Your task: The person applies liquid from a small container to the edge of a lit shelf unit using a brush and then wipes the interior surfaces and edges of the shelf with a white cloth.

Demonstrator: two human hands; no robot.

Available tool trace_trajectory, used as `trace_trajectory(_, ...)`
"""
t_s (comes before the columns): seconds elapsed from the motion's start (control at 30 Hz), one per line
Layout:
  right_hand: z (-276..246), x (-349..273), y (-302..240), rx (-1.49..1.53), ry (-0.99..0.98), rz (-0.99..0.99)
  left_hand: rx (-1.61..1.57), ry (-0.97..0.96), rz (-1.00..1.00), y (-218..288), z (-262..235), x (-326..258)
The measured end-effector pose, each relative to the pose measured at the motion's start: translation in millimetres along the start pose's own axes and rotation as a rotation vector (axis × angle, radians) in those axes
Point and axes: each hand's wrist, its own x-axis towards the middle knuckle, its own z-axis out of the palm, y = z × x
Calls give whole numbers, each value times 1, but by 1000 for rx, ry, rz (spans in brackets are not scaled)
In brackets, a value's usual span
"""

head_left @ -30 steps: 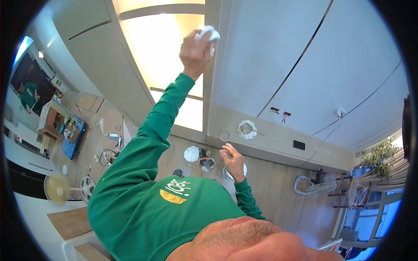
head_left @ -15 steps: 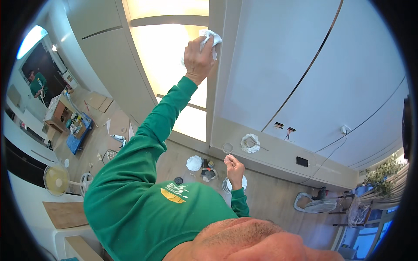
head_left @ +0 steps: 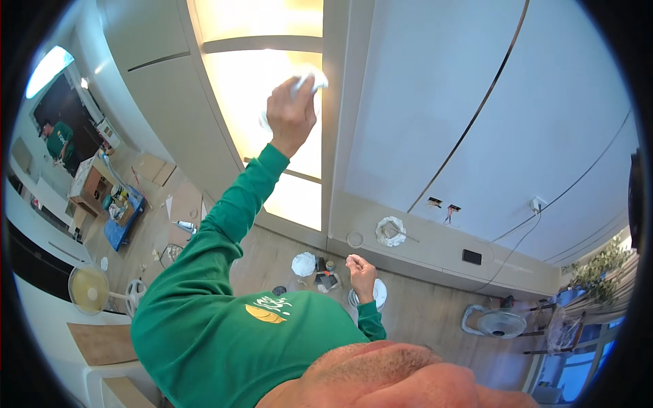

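White cloth (head_left: 306, 85) mostly hidden inside the left hand (head_left: 291, 114)

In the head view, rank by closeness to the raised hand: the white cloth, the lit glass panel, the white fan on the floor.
1. White cloth: bunched in the left hand.
2. Lit glass panel: directly behind the hand.
3. White fan: far below, lower right.

A white cloth (head_left: 299, 85) is gripped against a glowing pale-yellow panel (head_left: 255, 102). A plain green sleeve (head_left: 231, 211) is seen, a yellow-and-white emblem (head_left: 266, 309) on green, grey-white wall panels (head_left: 435, 115), and light brown wood-grain flooring (head_left: 422, 313).
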Motion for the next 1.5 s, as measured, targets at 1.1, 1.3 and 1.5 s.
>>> trace_trajectory(1.1,5,5,30,-74,6,50,25,3,279,-5,41,85)
trace_trajectory(1.3,3,0,38,-58,43,50,35,-1,240,-1,41,98)
trace_trajectory(1.5,1,-2,40,-76,61,28,-57,-154,238,5,21,30)
